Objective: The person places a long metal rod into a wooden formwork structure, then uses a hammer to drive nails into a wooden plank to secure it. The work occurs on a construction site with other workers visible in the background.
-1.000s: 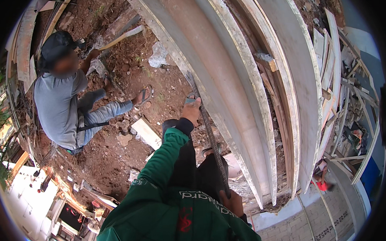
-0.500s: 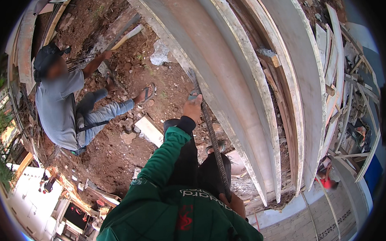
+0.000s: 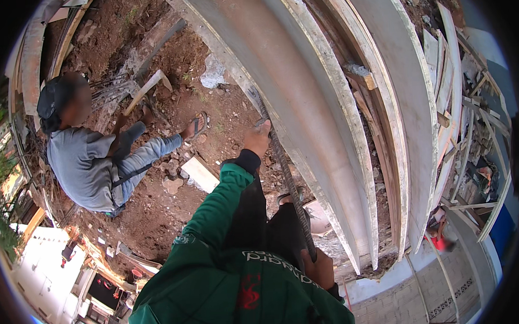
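A ribbed steel bar [image 3: 286, 181] runs lengthwise in front of me, its far end resting at the pale edge of a long grey beam [image 3: 291, 86]. Low down, my right hand [image 3: 318, 268] is wrapped round the bar's near end. Farther up, my left hand [image 3: 257, 138] is closed right beside the bar, at the beam's edge. A small dark thing shows at its fingertips, too little of it to name. Whether these fingers also grip the bar I cannot tell. My green left sleeve [image 3: 218, 200] reaches up from below.
At left a co-worker [image 3: 91, 159] sits holding a wooden-handled tool [image 3: 145, 91] over brown soil. Near my legs lies a pale board [image 3: 201, 174]. Timber planks [image 3: 448, 81] are heaped at right. Another person in red [image 3: 439, 241] is at lower right.
My right hand and the bar's near end have shifted slightly up and right. My left hand stays nearly in place. The co-worker has leaned back, drawing the wooden-handled tool downward and left.
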`<state>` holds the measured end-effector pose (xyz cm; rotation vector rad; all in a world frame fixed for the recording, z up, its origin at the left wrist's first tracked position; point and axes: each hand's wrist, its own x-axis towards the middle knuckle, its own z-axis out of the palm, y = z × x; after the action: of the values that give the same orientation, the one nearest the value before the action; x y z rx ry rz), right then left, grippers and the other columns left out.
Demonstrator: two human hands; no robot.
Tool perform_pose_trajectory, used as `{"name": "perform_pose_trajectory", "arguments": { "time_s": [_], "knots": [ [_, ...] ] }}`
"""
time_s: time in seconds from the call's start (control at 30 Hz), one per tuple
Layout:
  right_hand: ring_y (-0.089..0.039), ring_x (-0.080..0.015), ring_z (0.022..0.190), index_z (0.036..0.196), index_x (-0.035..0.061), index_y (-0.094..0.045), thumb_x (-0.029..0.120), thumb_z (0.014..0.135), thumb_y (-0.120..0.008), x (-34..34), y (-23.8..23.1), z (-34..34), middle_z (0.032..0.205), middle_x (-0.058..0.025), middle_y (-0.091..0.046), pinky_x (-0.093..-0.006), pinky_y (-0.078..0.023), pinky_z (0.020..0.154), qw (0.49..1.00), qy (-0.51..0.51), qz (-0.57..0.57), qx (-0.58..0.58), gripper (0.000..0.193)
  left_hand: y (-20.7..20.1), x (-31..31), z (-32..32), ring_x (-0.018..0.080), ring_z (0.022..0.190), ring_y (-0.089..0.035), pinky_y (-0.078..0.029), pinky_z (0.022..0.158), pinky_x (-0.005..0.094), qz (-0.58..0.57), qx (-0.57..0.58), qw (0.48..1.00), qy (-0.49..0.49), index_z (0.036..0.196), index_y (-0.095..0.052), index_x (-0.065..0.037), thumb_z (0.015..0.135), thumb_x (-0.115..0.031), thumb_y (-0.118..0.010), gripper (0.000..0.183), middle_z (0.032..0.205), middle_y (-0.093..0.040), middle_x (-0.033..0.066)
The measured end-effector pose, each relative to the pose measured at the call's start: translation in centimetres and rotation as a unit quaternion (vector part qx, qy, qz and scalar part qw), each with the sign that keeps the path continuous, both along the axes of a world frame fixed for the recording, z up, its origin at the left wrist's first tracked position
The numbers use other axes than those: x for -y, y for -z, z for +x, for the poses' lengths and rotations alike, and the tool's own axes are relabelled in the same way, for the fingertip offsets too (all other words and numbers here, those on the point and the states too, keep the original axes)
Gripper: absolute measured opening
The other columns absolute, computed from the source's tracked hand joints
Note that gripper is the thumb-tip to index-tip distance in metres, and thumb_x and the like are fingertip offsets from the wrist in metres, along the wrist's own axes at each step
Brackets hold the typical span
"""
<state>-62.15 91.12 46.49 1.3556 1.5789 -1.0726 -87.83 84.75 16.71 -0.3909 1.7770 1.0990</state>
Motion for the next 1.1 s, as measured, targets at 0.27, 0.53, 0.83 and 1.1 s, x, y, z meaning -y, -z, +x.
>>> {"name": "perform_pose_trajectory", "arguments": {
  "time_s": [0.27, 0.53, 0.83, 1.1],
  "knots": [
    [-0.064, -0.0439, 0.070, 0.083, -0.0001, -0.065, 0.045, 0.089, -0.060, 5.4, 17.7, 11.5, 0.070, -0.0258, -0.063, -0.0503, -0.049, 0.062, 0.996, -0.021, 0.066, -0.064, 0.046, 2.2, 0.4, 1.9, 0.0213, 0.057, -0.053, -0.046, 0.063, 0.0359, -0.024, -0.113, 0.992, 0.055, 0.073, -0.062, 0.004, 0.093, -0.040, -0.060, 0.048, 0.058, -0.052, 0.0140],
    [-0.062, -0.0447, 0.069, 0.081, 0.0052, -0.064, 0.035, 0.090, -0.058, 6.1, 25.7, 13.0, 0.070, -0.0243, -0.063, -0.0522, -0.049, 0.062, 0.985, -0.003, 0.102, -0.142, 0.032, 5.1, 2.4, 1.5, 0.0116, 0.051, -0.050, -0.041, 0.051, 0.0298, -0.015, -0.209, 0.970, 0.126, 0.073, -0.066, 0.000, 0.094, -0.043, -0.058, 0.048, 0.060, -0.057, 0.0022],
    [-0.063, -0.0421, 0.068, 0.089, 0.0059, -0.068, 0.031, 0.086, -0.060, 7.3, 35.0, 14.1, 0.068, -0.0222, -0.064, -0.0492, -0.051, 0.064, 0.972, 0.027, 0.114, -0.205, 0.026, -0.6, 1.3, -7.0, 0.0045, 0.044, -0.022, -0.016, 0.040, 0.0233, 0.044, -0.046, 0.991, -0.114, 0.091, -0.066, -0.004, 0.097, -0.044, -0.052, 0.043, 0.053, -0.026, -0.0088],
    [-0.064, -0.0405, 0.071, 0.092, 0.0020, -0.068, 0.038, 0.085, -0.064, 6.0, 35.0, 15.2, 0.072, -0.0229, -0.064, -0.0457, -0.050, 0.064, 0.961, 0.053, 0.115, -0.245, 0.037, 0.4, 0.1, -10.8, 0.0059, 0.043, -0.021, -0.017, 0.038, 0.0215, 0.075, 0.112, 0.981, -0.136, 0.091, -0.058, -0.002, 0.094, -0.034, -0.059, 0.032, 0.055, -0.023, -0.0087]
  ]
}}
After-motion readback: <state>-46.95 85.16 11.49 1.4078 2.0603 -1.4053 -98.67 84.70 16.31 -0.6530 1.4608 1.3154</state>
